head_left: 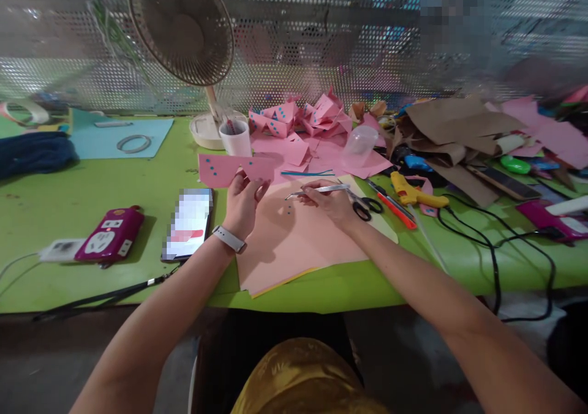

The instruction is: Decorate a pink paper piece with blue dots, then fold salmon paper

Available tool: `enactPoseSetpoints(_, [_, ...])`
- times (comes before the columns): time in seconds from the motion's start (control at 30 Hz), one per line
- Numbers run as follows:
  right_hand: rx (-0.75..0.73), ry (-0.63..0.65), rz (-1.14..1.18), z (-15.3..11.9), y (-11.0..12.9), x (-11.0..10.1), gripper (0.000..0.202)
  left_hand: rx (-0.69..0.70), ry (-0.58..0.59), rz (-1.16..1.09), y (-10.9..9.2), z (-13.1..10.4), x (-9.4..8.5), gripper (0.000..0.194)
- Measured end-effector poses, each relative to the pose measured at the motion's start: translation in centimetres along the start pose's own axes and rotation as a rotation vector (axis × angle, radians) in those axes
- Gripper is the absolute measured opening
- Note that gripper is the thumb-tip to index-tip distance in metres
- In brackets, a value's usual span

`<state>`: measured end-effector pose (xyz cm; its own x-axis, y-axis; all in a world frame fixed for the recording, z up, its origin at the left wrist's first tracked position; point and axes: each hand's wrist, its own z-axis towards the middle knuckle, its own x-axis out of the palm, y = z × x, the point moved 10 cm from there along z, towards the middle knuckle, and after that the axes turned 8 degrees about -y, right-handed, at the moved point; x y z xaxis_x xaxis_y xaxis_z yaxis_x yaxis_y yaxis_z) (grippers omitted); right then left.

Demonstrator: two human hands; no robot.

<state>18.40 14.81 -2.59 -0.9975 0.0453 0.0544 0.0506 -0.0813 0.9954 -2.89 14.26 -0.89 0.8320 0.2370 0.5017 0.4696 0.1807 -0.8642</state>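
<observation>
My left hand (245, 201) is closed on the lower edge of a pink paper strip (225, 170) that carries several small blue dots. In my right hand (324, 201) is a pair of silver tweezers (321, 189), its tip pointing left, low over the paper. Whether a dot sits in the tip is too small to tell. Below both hands lies a large pale pink sheet (312, 242), with a few loose dots (289, 209) beside the tweezer tip. Thin blue strips (307, 173) lie just beyond my right hand. Black-handled scissors (367, 208) rest right of it.
A phone (188, 224) and a purple power socket (111, 235) lie left. A white cup (235, 138), a fan (184, 34) and folded pink papers (312, 117) stand behind. Rightward are an orange cutter (397, 210), a yellow glue gun (416, 192), cables and brown paper (454, 126).
</observation>
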Motion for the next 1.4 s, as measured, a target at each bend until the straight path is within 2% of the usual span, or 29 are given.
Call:
enactPoseSetpoints(0.4, [-0.1, 0.102, -0.028, -0.2, 0.2, 0.9, 0.037, -0.021, -0.007, 0.0, 0.4, 0.0, -0.1, 0.025])
enactPoseSetpoints(0.6, [-0.18, 0.124, -0.155, -0.8, 1.1, 1.2, 0.033, -0.023, -0.003, 0.008, 0.6, 0.0, -0.1, 0.023])
enactPoseSetpoints(0.8, [-0.281, 0.105, -0.3, -1.5, 2.6, 1.4, 0.026, -0.024, 0.004, 0.018, 0.5, -0.1, 0.0, 0.022])
enactPoseSetpoints(1.1, [-0.35, 0.05, -0.295, -1.8, 3.7, 1.0, 0.027, -0.02, 0.011, 0.009, 0.6, 0.0, 0.0, 0.023])
enactPoseSetpoints(1.4, [-0.438, 0.083, -0.452, -2.5, 4.2, 1.8, 0.022, -0.008, 0.024, 0.022, 0.6, 0.0, 0.1, 0.024])
